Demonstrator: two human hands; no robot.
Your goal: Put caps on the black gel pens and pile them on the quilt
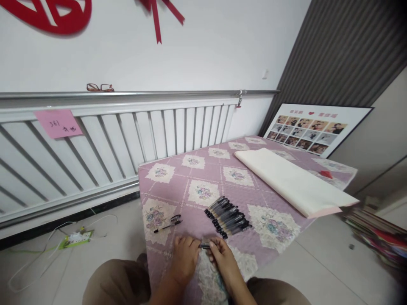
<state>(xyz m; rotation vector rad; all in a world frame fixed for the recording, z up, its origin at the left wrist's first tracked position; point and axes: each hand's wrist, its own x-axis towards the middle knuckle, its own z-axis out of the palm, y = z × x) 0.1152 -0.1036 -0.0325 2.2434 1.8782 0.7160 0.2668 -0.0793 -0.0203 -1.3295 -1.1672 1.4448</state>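
Close to the table's near end, my left hand (187,257) and my right hand (223,254) grip one black pen (205,245) between them. Fingers of both hands are closed around its two ends, so only its middle shows. Beyond my right hand lies a row of several black-capped pens (228,217), side by side on the cloth. A few loose pens (168,225) rest past my left hand; one of them points toward the table's left edge.
A purple flowered tablecloth (178,186) covers the table. A rolled cream sheet (286,178) lies at the right, before a photo board (318,127). A white radiator (133,131) runs along the wall. A power strip (76,239) with cables is on the floor at left.
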